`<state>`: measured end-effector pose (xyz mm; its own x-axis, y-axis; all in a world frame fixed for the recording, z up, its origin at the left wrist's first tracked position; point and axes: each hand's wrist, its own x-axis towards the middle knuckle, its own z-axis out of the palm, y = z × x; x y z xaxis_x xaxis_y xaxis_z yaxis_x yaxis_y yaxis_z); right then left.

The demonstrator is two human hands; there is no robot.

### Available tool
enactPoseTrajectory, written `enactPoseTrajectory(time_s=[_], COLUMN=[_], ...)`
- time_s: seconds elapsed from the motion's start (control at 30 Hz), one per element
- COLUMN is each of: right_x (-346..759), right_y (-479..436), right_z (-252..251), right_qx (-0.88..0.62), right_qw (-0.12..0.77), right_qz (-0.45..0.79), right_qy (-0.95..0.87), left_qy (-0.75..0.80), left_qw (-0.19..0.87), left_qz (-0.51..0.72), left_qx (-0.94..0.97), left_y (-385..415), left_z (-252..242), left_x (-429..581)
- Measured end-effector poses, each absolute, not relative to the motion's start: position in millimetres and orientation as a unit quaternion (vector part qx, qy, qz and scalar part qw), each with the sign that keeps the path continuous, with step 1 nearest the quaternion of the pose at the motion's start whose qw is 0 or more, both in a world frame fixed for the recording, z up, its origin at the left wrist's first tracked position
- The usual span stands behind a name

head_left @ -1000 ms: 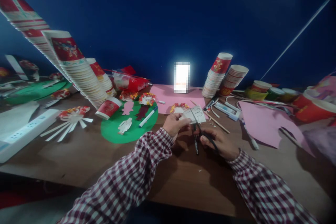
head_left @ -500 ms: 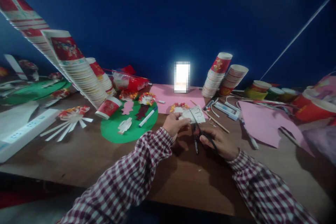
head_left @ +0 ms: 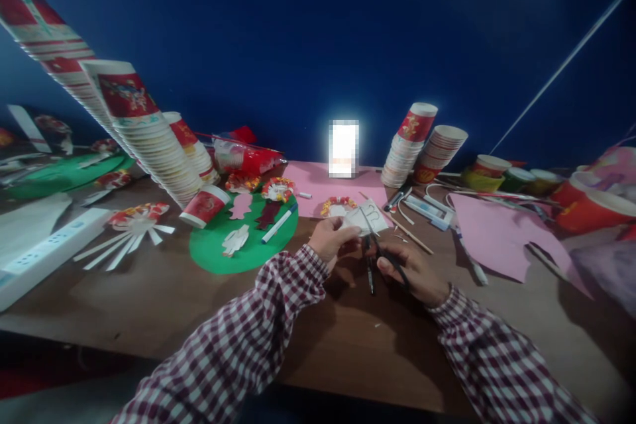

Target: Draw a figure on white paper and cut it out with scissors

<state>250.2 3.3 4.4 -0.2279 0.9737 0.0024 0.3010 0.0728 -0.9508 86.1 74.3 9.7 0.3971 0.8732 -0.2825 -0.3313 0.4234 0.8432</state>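
Note:
My left hand (head_left: pixel 334 238) pinches the left edge of a small white paper (head_left: pixel 371 217) with a dark outline drawn on it. In my right hand (head_left: pixel 411 270) are black-handled scissors (head_left: pixel 392 261), their blades lying against the paper. A dark pen (head_left: pixel 370 275) rests on the table beneath, between the hands. Left of them is a green paper circle (head_left: pixel 209 253) bearing a pink cut-out figure (head_left: pixel 241 206), a dark red one (head_left: pixel 268 214), a white one (head_left: pixel 235 240) and a white marker with a blue cap (head_left: pixel 277 225).
Tall stacks of paper cups (head_left: pixel 149 126) lean at the left, with a tipped cup (head_left: pixel 205 206) at their foot. More cup stacks (head_left: pixel 410 146) stand at the back right. A power strip (head_left: pixel 50 255) lies far left. Pink paper (head_left: pixel 497 238) covers the right side. A bright pixelated rectangle (head_left: pixel 344 149) stands behind.
Both hands stay almost in place, with the paper and scissors still held. The whole view has shifted very slightly.

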Motion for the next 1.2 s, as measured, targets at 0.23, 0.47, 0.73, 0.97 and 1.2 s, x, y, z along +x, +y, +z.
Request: enactPoseTrajectory(time_s=[0.23,0.47,0.73,0.97,1.2], right_x=[248.4,249.0,246.4,241.5,242.8], right_y=[2.6,2.7,1.7,1.6,1.9], right_z=[3.5,1.4,1.3,4.2,0.8], right_qx=[-0.500,-0.480,-0.478,-0.464,-0.465], right_qw=[0.385,0.404,0.410,0.433,0.434], right_qz=[0.459,0.476,0.474,0.474,0.477], right_qy=[-0.625,-0.617,-0.616,-0.610,-0.607], left_qy=[0.374,0.348,0.344,0.350,0.360], left_qw=[0.768,0.787,0.795,0.808,0.809], left_qz=[0.401,0.400,0.398,0.388,0.384], left_qx=[0.329,0.315,0.302,0.272,0.263], left_y=[68.9,65.2,65.6,65.4,64.3], left_z=[12.8,10.4,9.9,9.1,11.6], left_x=[88.5,90.5,91.0,92.4,93.4])
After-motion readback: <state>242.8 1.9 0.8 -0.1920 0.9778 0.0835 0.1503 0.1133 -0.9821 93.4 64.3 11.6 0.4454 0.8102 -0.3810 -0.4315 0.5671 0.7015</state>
